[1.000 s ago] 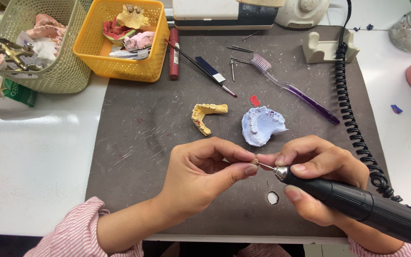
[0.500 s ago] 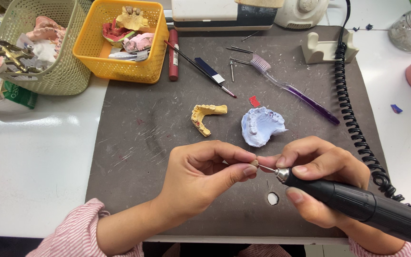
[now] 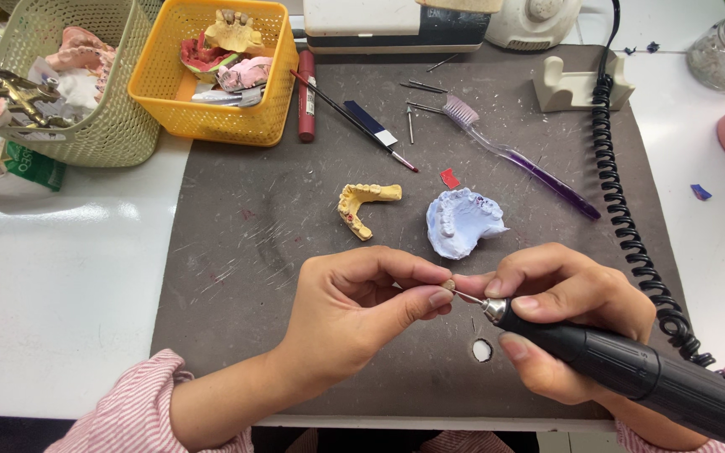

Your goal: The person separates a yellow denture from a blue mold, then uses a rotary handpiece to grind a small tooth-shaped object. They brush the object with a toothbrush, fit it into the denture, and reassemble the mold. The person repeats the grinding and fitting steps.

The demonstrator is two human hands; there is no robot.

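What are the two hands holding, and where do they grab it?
The right hand grips a black rotary handpiece near its metal front end. The left hand pinches a tiny piece between its fingertips, against the tool's tip.

Bright even overhead light, soft shadows, sharp focus.

The dark grey mat (image 3: 279,218) lies on a white bench (image 3: 52,294). At its middle sit a yellow dental cast (image 3: 362,207) and a pale blue cast (image 3: 461,222). Behind the mat's far left corner stand a yellow basket (image 3: 211,117) and a pale green basket (image 3: 94,126). The handpiece (image 3: 631,373) is black, its cord (image 3: 623,210) too. The sleeves (image 3: 127,411) are pink-and-white striped; the toothbrush (image 3: 522,159) is purple.
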